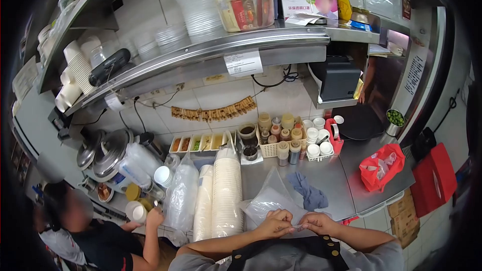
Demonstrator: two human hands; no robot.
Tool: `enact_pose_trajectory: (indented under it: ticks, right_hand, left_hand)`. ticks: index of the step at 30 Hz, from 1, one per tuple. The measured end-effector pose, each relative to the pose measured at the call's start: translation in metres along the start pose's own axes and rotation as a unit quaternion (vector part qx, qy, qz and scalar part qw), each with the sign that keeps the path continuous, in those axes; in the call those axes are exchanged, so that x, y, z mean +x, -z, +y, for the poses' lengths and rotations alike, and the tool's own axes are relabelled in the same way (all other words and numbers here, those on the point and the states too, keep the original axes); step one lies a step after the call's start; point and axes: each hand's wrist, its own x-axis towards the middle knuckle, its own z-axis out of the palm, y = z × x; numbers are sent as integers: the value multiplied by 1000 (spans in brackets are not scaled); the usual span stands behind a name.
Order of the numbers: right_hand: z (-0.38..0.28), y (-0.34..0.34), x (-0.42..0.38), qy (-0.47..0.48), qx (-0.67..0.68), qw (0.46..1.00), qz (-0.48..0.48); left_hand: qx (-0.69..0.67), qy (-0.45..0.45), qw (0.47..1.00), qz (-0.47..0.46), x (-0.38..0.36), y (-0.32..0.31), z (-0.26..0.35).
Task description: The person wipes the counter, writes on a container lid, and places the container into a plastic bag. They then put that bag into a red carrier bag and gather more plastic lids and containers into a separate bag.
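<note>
A clear plastic bag [273, 196] lies spread over the steel counter in front of me, its near edge gathered up between my hands. Its gathered edge is pinched by the closed fingers of my left hand [276, 224]. Close beside it, my right hand [318, 223] is also closed, thumb and fingers on the same plastic. The fingertips almost meet, so the exact part they grip is partly hidden. A crumpled blue cloth [307, 190] rests just beyond my right hand. Long stacks of white cups or bowls [227, 190] in plastic sleeves stand left of the bag.
Sauce bottles [283, 133], white cups [325, 148] and trays of condiments [206, 142] line the wall. A red bag [382, 168] sits on the right. An overhead shelf [236, 40] holds containers. At left, a co-worker [100, 236] holds a white cup [136, 212].
</note>
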Motion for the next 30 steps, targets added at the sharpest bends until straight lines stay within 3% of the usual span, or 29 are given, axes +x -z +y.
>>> enact_pose_trajectory:
  ticks: [2,3,5,6,8,10,12,13,15,16,17,19,22,27,29,30]
  right_hand:
    - [11,13,11,4,4,994,-105]
    - [14,20,18,2,3,995,-102]
    - [14,35,28,99,-158,967,-176]
    - [3,45,32,97,-156,967,-179]
    - [-23,70,47,188,-373,899,-135]
    - [-1,88,52,110,-493,855,-114]
    - [16,98,55,74,-574,812,-74]
    - [33,102,55,78,-634,769,-24]
    - [55,114,55,-45,-570,819,49]
    - [63,121,52,-48,-568,819,59]
    - [75,127,50,-67,-566,818,83]
    - [95,140,45,-77,-587,793,142]
    - [122,156,36,-110,-586,780,191]
    - [153,153,34,-178,-570,778,197]
    - [156,141,46,-176,-533,797,223]
    - [149,135,53,-172,-533,798,221]
  left_hand:
    - [17,-34,998,-52,2,10,-7]
    - [35,-62,992,-99,2,14,-10]
    - [3,-63,994,-93,10,32,-4]
    - [-24,-60,994,-85,17,46,3]
    - [12,-84,993,-79,37,69,16]
    - [105,-200,971,-78,46,67,26]
    - [103,-231,958,-139,58,58,22]
    - [113,-194,962,-157,60,57,21]
    - [192,-134,958,-165,58,56,12]
    - [261,-112,946,-154,53,53,10]
    - [246,-104,950,-162,48,49,8]
    - [343,-17,936,-74,41,47,5]
    - [350,31,936,-14,15,31,-13]
    - [354,78,932,-3,-29,-6,-59]
    - [285,189,939,39,-33,-15,-75]
    - [286,192,938,42,-28,-15,-75]
